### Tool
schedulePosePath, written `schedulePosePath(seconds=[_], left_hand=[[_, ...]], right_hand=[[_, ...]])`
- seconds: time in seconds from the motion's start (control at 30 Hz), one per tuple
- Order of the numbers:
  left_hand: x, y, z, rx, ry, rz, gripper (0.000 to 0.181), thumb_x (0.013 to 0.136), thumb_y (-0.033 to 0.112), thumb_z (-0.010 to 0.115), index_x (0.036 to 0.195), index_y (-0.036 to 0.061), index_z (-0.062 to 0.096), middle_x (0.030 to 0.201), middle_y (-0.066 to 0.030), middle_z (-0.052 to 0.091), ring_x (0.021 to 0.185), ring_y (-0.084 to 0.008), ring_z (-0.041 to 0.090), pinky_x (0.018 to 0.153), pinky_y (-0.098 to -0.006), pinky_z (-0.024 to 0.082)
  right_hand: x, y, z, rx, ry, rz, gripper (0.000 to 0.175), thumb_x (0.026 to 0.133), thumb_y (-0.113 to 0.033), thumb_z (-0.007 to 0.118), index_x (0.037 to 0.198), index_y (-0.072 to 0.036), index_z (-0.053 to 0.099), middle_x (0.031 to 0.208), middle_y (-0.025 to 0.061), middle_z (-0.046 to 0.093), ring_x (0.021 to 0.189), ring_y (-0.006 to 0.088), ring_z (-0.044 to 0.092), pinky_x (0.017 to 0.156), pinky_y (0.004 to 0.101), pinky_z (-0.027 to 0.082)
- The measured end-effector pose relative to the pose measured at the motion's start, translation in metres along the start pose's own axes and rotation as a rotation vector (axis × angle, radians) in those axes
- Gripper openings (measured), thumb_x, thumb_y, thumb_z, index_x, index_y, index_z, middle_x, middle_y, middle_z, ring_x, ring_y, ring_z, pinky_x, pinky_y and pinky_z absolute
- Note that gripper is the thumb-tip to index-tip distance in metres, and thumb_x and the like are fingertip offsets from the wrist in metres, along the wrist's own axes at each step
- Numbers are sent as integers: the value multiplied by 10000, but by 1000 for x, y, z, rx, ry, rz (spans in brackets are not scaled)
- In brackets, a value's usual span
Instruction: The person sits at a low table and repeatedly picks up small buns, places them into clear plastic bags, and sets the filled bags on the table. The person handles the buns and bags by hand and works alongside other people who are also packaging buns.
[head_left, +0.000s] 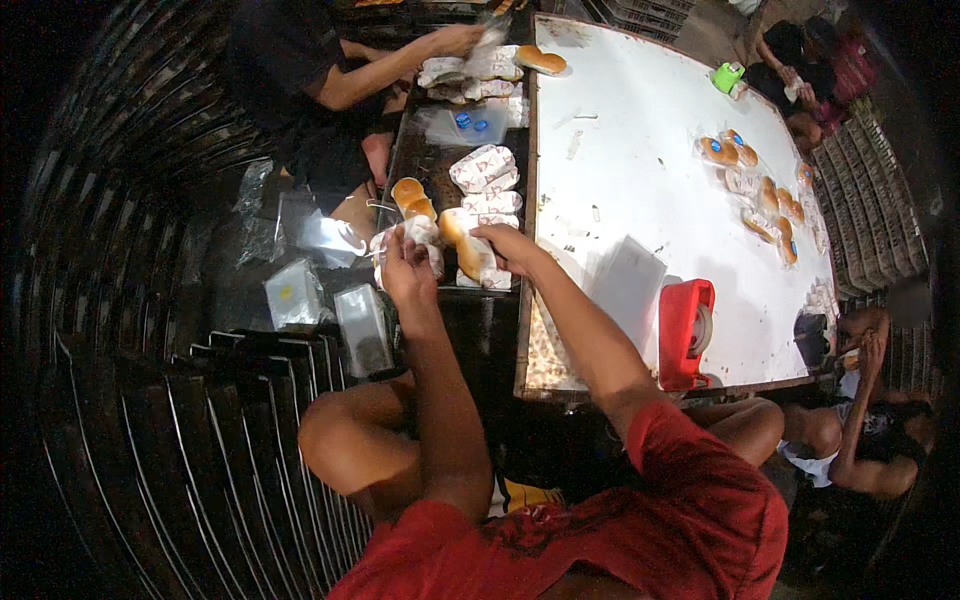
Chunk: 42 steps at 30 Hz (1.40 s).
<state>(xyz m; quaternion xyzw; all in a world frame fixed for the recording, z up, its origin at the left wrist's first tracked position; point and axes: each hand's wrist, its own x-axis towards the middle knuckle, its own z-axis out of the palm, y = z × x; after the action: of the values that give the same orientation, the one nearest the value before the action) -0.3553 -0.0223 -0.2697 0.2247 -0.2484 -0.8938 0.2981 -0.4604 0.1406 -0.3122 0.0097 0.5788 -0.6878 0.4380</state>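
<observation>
My right hand grips a long golden bread bun above a dark tray. My left hand is raised beside it, fingers bent, close to glossy wrapping over the tray's near left corner; blur hides whether anything is between the fingers. Buns in printed paper wrappers lie in a row along the tray's right side. Another bare bun rests at the tray's left edge. Farther up, a clear plastic sheet or bag with blue round labels lies across the tray.
A white tabletop holds a red tape dispenser, a green dispenser and several bagged buns. Stacks of clear bags lie left of my arm. A co-worker's arm reaches over the tray. Dark stacked trays stand at lower left.
</observation>
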Motion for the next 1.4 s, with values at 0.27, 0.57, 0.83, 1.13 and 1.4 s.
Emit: schedulePosePath(seconds=[0.27, 0.57, 0.83, 1.13, 1.4], left_hand=[[-69, -71, 44, 366, -31, -260, 419, 1020, 348, 521, 1117, -38, 649, 1004, -114, 679, 861, -225, 667, 742, -363, 555], [-131, -69, 103, 312, -316, -366, 368, 973, 282, 600, 1142, -41, 651, 1044, -87, 663, 951, -180, 636, 866, -322, 498], [-154, -58, 115, 571, -380, -232, 306, 969, 279, 649, 1007, -23, 675, 871, -45, 657, 722, -110, 602, 644, -254, 491], [-158, -57, 112, 1037, -629, -446, 381, 919, 343, 697, 1024, -23, 690, 908, -66, 679, 774, -131, 642, 695, -258, 510], [-108, -78, 87, 78, -382, -397, 372, 1003, 245, 573, 1274, -4, 519, 1001, -134, 626, 920, -233, 665, 754, -348, 573]], right_hand=[[-140, -3, 28, -530, 354, -543, 536, 1017, -407, 523, 1346, 15, 481, 1101, 155, 670, 1009, 286, 649, 910, 397, 500], [-200, -36, -5, -517, 643, -638, 377, 951, -297, 655, 1157, 3, 553, 935, 133, 668, 847, 205, 646, 774, 339, 518], [-210, 6, 13, -393, 827, -875, 305, 931, -242, 698, 1085, 4, 604, 1029, 130, 629, 960, 179, 597, 850, 336, 491], [-232, -10, -21, -300, 857, -651, 304, 881, -198, 745, 1025, -25, 541, 1051, 94, 570, 1036, 163, 548, 867, 306, 469], [-260, 6, 27, -757, 806, -955, 493, 776, -63, 777, 1245, -28, 626, 1147, 201, 622, 1093, 345, 611, 950, 399, 490]])
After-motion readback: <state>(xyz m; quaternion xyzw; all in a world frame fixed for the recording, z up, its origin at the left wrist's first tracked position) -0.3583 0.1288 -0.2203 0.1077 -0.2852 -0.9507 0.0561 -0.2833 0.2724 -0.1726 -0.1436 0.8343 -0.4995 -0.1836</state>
